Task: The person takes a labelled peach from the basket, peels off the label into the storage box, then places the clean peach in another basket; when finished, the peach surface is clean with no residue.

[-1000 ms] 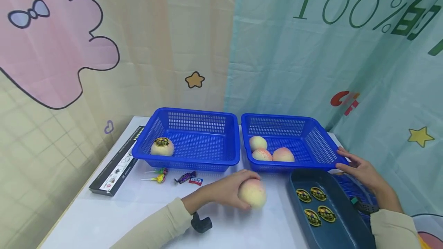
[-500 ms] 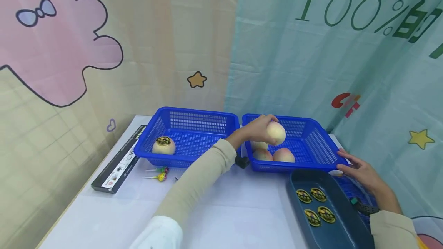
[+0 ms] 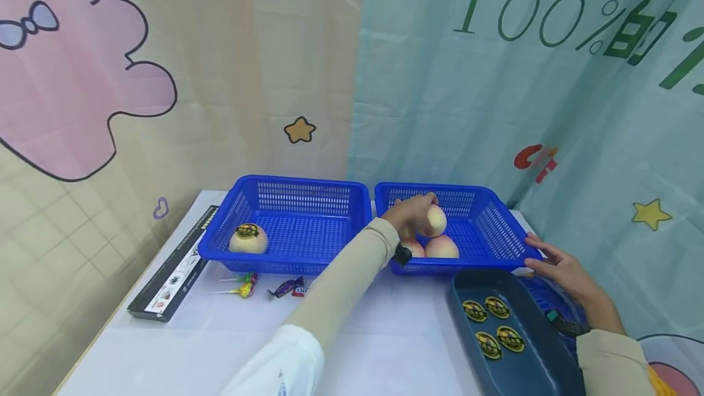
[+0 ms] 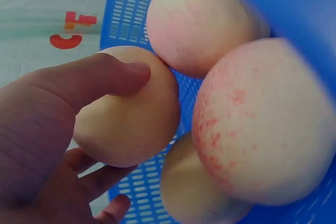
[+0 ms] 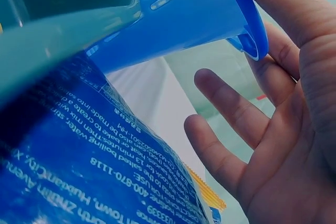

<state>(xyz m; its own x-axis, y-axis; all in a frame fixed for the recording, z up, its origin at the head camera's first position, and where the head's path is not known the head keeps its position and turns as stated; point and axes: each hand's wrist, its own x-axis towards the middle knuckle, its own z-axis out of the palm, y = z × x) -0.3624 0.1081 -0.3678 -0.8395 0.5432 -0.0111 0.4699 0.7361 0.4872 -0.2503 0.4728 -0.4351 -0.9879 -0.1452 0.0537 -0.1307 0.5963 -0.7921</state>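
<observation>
My left hand (image 3: 409,214) grips a pale peach (image 3: 437,220) inside the right blue basket (image 3: 495,237). Seen from the left wrist, the thumb (image 4: 123,77) lies across that peach and the other fingers curl beneath it. Close beside it are three more peaches, among them a pink-speckled peach (image 4: 268,124) and a rosy peach (image 4: 199,24). At the basket's front right corner, my right hand (image 3: 572,280) pinches the rim between thumb and index finger, its other fingers (image 5: 231,108) spread loose below.
The left blue basket (image 3: 308,187) holds one peach (image 3: 249,240) with a black-and-gold sticker. Lollipops (image 3: 244,289), a wrapped candy (image 3: 287,288) and a long black box (image 3: 176,267) lie nearby. A dark tray (image 3: 528,359) bears several stickers, beside a blue printed packet (image 5: 121,156).
My left hand has carried the peach from over the table up to the right basket, then lowered it in among the other peaches. My right hand stays at the basket corner.
</observation>
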